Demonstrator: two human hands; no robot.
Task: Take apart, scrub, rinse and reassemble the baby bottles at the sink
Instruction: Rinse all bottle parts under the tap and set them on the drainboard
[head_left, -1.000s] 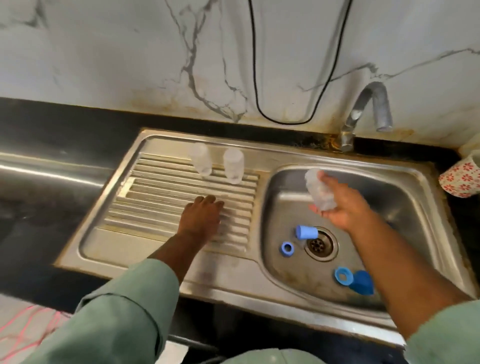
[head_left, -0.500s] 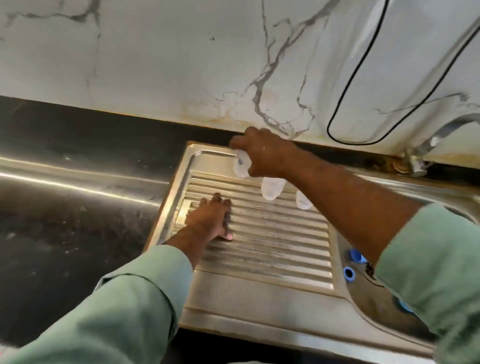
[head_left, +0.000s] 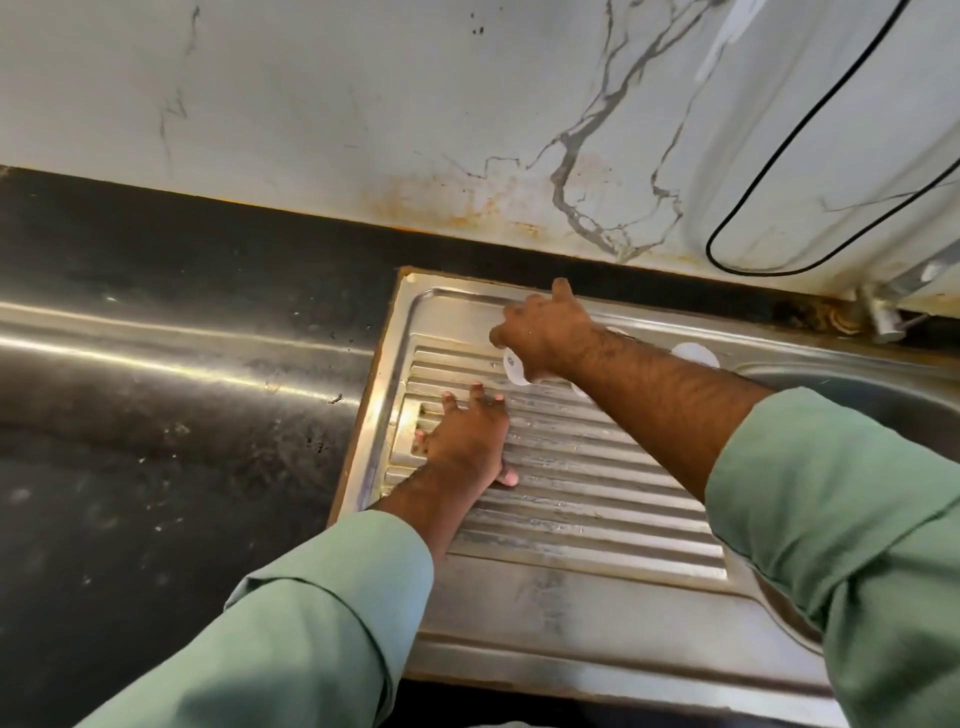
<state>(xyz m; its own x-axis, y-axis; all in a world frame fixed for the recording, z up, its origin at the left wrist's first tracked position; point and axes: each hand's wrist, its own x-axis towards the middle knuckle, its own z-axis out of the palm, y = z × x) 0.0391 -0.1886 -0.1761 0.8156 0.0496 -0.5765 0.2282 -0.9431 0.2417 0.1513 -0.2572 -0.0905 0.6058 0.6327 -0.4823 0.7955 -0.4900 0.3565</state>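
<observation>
nearest us, low in the frame, two green sleeves (head_left: 291, 618) reach up onto the steel drainboard (head_left: 571, 519). our left hand (head_left: 467, 441), centre frame, lies palm down on the ridges, fingers (head_left: 449, 402) spread straight and released, gripping nothing, wrist low. just above it our right hand (head_left: 545, 332) has its fingers curled down over the top of a clear bottle (head_left: 514, 369) standing on the ridges; only the bottle's lower left edge shows under the knuckles. the forearm crosses from the right edge, wrist bent down. we count three clear bottles: the gripped one, a second (head_left: 582, 388) peeking under the forearm just right of it, and a third (head_left: 695, 354) above the forearm towards the basin (head_left: 857, 400). left is the dark table (head_left: 156, 364). farthest, upper right, one tap (head_left: 883, 317) and one black cable (head_left: 779, 156) on the marble wall (head_left: 363, 104).
</observation>
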